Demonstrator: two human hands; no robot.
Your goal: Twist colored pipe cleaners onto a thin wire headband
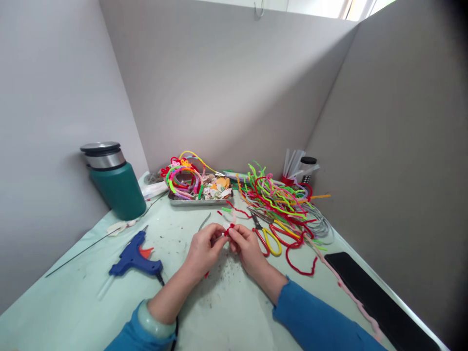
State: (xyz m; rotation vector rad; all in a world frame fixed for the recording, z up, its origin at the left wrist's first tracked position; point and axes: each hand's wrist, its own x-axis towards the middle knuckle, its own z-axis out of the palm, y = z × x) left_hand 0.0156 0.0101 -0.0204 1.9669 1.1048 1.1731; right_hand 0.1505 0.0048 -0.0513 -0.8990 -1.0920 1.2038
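Above the middle of the table, my left hand (206, 247) and my right hand (248, 246) meet at their fingertips. Both are closed in a pinch on a small piece of red pipe cleaner (228, 229), partly covered by the fingers. Just beyond it lie short pink, green and red bits. Close to the right hand rest scissors with red and yellow handles (272, 242), and a curled red pipe cleaner (300, 272) lies beside them. Left of the left hand is a blue hot glue gun (137, 258) with an orange trigger.
Behind the hands stands a metal tray (201, 201) holding pipe-cleaner rings and small cutouts. A heap of colourful pipe cleaners (278, 195) spreads at back right. A green bottle (120, 190) stands left; a black flat slab (365, 292) lies right. Grey partitions (234, 87) enclose the table.
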